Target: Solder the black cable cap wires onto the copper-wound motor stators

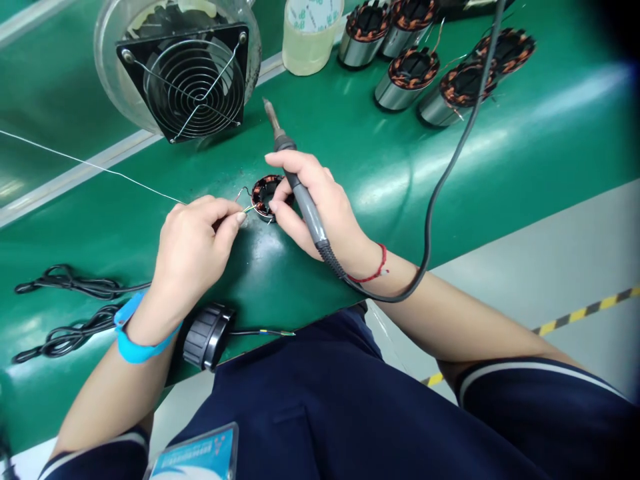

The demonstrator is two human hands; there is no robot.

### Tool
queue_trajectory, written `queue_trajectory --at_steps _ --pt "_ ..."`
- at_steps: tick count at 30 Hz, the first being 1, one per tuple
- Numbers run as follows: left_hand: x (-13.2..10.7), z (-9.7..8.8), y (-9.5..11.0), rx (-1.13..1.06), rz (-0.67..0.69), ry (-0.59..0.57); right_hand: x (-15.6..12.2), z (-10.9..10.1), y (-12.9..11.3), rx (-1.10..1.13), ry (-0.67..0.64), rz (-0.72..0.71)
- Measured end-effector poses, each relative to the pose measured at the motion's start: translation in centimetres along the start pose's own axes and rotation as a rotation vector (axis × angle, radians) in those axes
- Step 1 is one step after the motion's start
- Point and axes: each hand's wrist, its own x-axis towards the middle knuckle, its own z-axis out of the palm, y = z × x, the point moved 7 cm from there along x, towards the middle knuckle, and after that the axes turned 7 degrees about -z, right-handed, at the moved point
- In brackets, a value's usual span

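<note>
A motor stator [262, 189] with copper windings lies on the green bench between my hands. My left hand [197, 233] is closed in a pinch on a thin yellow-green wire [249, 209] at the stator's left edge. A thin pale wire [125, 177], which looks like solder wire, runs from the far left into the same hand. In my right hand [320, 203] a grey soldering iron [307, 210] is gripped, its tip pointing up and away from the stator. My right thumb and a finger reach down to the stator's right side, hiding part of it.
A black fan [197, 87] stands before a clear round container at the back left. Beside it is a yellowish tape roll [311, 40]. Several wound stators [397, 90] stand at the back right. Coiled black cables [75, 283] and a ribbed black cap [207, 337] lie nearer me.
</note>
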Motion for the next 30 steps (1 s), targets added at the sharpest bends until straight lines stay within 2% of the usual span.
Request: queue_trajectory --at_steps 4,10,13,18,23,30 --pt "0.4 -0.1 -0.6 -0.106 -0.052 -0.050 -0.3 0.7 -0.6 -0.061 -0.041 -0.074" --pt "0.6 -0.2 -0.6 -0.161 -0.066 -0.076 -0.4 1.2 -1.0 -0.048 -0.062 -0.066" --pt "0.4 -0.3 -0.3 -0.141 -0.004 -0.054 -0.2 1.1 -1.2 -0.017 -0.053 -0.046" --pt "-0.4 -1.5 0.8 0.010 0.142 0.131 0.0 1.0 -1.3 0.089 -0.030 -0.033" --pt "-0.7 -0.7 1.8 0.093 0.277 0.063 0.2 0.9 -1.2 0.235 -0.006 -0.063" --pt "-0.2 -0.3 1.7 0.126 0.299 0.034 0.3 0.5 -1.6 0.401 0.052 -0.144"
